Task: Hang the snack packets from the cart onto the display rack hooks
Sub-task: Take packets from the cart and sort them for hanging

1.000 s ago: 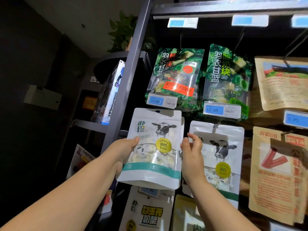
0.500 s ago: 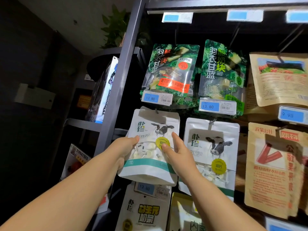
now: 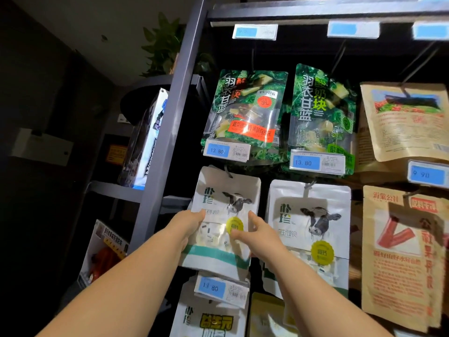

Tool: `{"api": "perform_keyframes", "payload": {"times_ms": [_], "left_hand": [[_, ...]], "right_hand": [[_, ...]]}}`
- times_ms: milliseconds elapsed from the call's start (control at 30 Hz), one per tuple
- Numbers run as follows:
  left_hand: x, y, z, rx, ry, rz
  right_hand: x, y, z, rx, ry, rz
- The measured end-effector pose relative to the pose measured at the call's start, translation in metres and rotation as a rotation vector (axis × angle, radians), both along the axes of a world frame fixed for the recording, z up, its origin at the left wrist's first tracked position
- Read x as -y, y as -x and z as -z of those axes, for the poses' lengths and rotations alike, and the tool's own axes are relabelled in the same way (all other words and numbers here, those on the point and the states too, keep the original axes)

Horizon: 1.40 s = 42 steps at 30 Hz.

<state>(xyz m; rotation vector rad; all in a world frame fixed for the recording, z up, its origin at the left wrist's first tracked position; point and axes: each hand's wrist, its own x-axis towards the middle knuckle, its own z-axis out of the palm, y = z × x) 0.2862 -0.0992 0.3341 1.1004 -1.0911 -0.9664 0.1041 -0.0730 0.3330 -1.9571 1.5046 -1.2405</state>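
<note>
Right hand (image 3: 262,235) now on white packet (image 3: 218,188)

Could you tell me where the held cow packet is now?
Head view, centre-left: the cow packet sits between the left hand and right hand, under the left green packet, left of its twin.

The right hand (image 3: 261,235) has shifted off the edge of the cow packet (image 3: 226,195) onto its front.

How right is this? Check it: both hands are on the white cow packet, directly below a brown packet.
Not brown. The head view shows the left hand and right hand on the white cow packet, directly below a green kale packet.
</note>
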Motion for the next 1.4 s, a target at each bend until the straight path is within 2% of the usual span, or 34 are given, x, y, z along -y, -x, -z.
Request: {"api": "perform_keyframes", "payload": {"times_ms": [233,333,467,667,800,900,1033,1100,1333,1400], "left_hand": [[0.024,0.001,0.025,0.094,0.041,-0.129],[0.017,0.008,0.031,0.147,0.07,-0.268],[-0.005,0.02,0.037,0.349,0.182,-0.488],[-0.045,0.05,0.048,0.473,0.357,-0.49],[-0.072,0.091,0.06,0.49,0.498,-0.36],[-0.094,0.141,0.086,0.471,0.55,-0.169],[-0.126,0.23,0.152,0.375,0.384,0.157],[-0.146,0.276,0.194,0.374,0.314,0.269],[-0.274,0.415,0.313,0.447,0.017,0.832],[-0.311,0.439,0.345,0.569,0.05,0.983]], "right_hand": [[0.006,-0.003,0.018,-0.099,0.075,0.068],[0.002,-0.002,0.023,-0.12,0.116,0.094],[-0.011,0.0,0.026,-0.149,0.184,0.154],[-0.04,0.015,0.035,-0.103,0.23,0.139],[-0.071,0.046,0.049,-0.029,0.244,0.111],[-0.1,0.087,0.075,0.047,0.219,0.177],[-0.146,0.162,0.129,0.085,0.136,0.353],[-0.177,0.206,0.162,0.031,0.06,0.464],[-0.328,0.356,0.287,0.011,-0.334,0.794],[-0.382,0.387,0.324,0.032,-0.432,0.9]]}}
